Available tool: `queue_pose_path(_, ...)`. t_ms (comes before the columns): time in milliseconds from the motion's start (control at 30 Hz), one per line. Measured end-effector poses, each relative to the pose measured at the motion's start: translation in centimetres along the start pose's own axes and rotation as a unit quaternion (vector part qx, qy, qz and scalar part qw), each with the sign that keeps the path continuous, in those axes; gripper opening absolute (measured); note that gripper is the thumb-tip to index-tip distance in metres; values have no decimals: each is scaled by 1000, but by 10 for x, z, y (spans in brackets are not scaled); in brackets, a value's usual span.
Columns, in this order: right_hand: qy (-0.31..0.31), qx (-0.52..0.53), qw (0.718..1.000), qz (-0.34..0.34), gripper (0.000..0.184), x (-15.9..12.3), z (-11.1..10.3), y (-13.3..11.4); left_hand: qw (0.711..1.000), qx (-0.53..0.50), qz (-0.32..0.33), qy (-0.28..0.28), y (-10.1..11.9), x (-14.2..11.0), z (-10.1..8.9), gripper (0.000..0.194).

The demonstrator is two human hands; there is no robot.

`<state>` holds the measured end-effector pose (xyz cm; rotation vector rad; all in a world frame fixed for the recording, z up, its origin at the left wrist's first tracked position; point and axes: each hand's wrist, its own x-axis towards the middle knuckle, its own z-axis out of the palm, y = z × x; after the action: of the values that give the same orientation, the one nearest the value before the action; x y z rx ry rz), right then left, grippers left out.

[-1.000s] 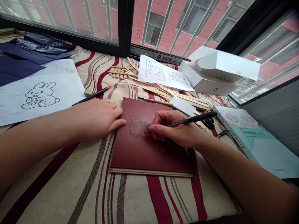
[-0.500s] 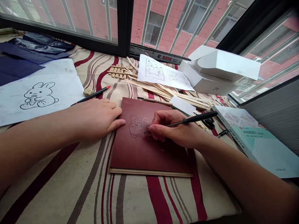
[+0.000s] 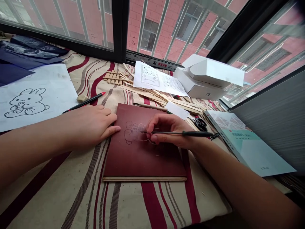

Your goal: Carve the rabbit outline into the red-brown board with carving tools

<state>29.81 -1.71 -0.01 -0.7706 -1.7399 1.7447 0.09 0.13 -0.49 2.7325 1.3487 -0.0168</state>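
A dark red board (image 3: 143,159) lies on the striped cloth (image 3: 78,190), with a faint rabbit outline (image 3: 133,132) scratched into it. My right hand (image 3: 169,130) is closed around a thin black-handled carving tool (image 3: 188,133), which lies nearly level with its tip at the outline. My left hand (image 3: 90,124) rests flat at the board's left edge, fingers stretched out, fingertips on the board.
A white sheet with a rabbit drawing (image 3: 26,101) and a red-tipped pencil (image 3: 83,102) lie to the left. Wooden sticks (image 3: 143,92), a printed sheet (image 3: 154,78), white boxes (image 3: 207,76), scissors (image 3: 200,122) and a green book (image 3: 247,143) lie behind and right. Dark blue sheets (image 3: 21,54) far left.
The carving tool has tilted down to nearly level and its tip has slid left along the outline. The view has shifted, moving everything a little left and down. My left hand stays put.
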Motion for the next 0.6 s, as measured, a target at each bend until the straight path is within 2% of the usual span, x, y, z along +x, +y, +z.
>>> queue_pose_path(100,-1,26,1000,8,21,-1,0,0,1000,8,12,19,-2,0,3,49)
queue_pose_path(233,-10,48,999,0,19,-1,-1,1,1000,6,11,4,-1,1,1,49)
queue_pose_path(400,-20,53,998,9,30,-1,0,-1,1000,6,-2,-15,2,1,-3,49)
queue_pose_path(500,12,62,998,19,37,0,2,-3,1000,14,-2,-15,3,1,-4,50)
queue_pose_path(600,27,39,999,26,27,0,4,-4,999,22,-6,-27,4,1,-5,51)
